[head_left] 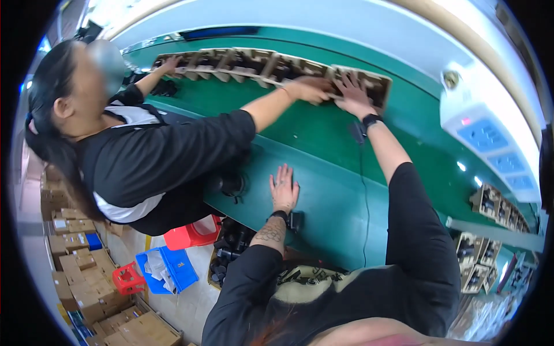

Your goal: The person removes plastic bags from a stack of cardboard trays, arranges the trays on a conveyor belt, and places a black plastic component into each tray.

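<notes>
My left hand [283, 187] lies palm down with its fingers spread on the green work table [329, 181], holding nothing. At the far side, my right hand [353, 95] rests with outstretched fingers on the last tan tray [385, 95] of a row. Dark parts sit inside that tray, but their kind is too blurred to tell. Close beside it, a co-worker's hand [310, 90] reaches to the adjoining tray [271, 59]. The co-worker's other hand [171, 64] is at the row's far left end. Both of my wrists carry a dark strap with a small device.
A co-worker [156, 155] stands at my left. A cable [367, 202] crosses the table. At right are a white socket panel [485, 135] and more filled trays [499, 209]. Below left are a red stool [193, 232], a blue bin [183, 270] and cardboard boxes [92, 282].
</notes>
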The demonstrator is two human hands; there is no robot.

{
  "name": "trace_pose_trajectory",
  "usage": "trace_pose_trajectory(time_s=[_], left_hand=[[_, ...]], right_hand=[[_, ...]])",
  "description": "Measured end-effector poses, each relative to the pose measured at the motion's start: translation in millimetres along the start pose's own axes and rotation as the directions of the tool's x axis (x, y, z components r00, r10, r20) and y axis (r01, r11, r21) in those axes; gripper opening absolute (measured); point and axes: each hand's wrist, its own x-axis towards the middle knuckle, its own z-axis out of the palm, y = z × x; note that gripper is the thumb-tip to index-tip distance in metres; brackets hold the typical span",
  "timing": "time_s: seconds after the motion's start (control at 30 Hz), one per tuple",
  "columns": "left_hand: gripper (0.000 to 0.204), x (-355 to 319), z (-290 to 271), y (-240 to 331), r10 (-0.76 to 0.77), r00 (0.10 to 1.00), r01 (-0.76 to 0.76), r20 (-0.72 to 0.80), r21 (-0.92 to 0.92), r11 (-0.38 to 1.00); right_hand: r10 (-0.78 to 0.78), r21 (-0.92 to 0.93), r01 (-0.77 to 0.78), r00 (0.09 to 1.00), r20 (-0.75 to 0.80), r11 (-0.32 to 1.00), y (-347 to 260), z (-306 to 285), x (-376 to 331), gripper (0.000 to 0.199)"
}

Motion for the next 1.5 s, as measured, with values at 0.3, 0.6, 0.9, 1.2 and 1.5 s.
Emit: trace_pose_trajectory(time_s=[0.3, 0.6, 0.9, 1.2, 1.5], left_hand=[[0.050, 164, 8, -39, 0.230, 0.971, -0.229, -0.063, 0.017, 0.973], [0.036, 471, -46, 14, 0.233, 0.896, -0.225, -0.379, 0.065, 0.972], [0.017, 54, -1, 317, 0.867, 0.473, -0.539, 0.159, -0.725, 0.428], [0.056, -59, 90, 570, 0.830, 0.219, -0.804, 0.513, -0.387, 0.451], [0.060, -49, 76, 572, 0.814, 0.346, -0.697, 0.466, -0.453, 0.556]], right_hand=[[0.197, 0.642, -0.199, 0.977, 0.076, 0.741, -81, 17, -201, 0.055], [0.943, 0.656, -0.755, -0.214, -0.257, 0.007, -83, -70, -556, 0.050], [0.858, 0.234, -0.948, 0.071, -0.508, 0.217, 123, -199, -639, 0.072], [0.794, -0.429, -0.672, 0.558, 0.241, 0.603, 317, -244, -637, 0.087], [0.441, -0.051, -0.456, 0.819, 0.367, 0.888, 324, -257, -660, 0.068]])
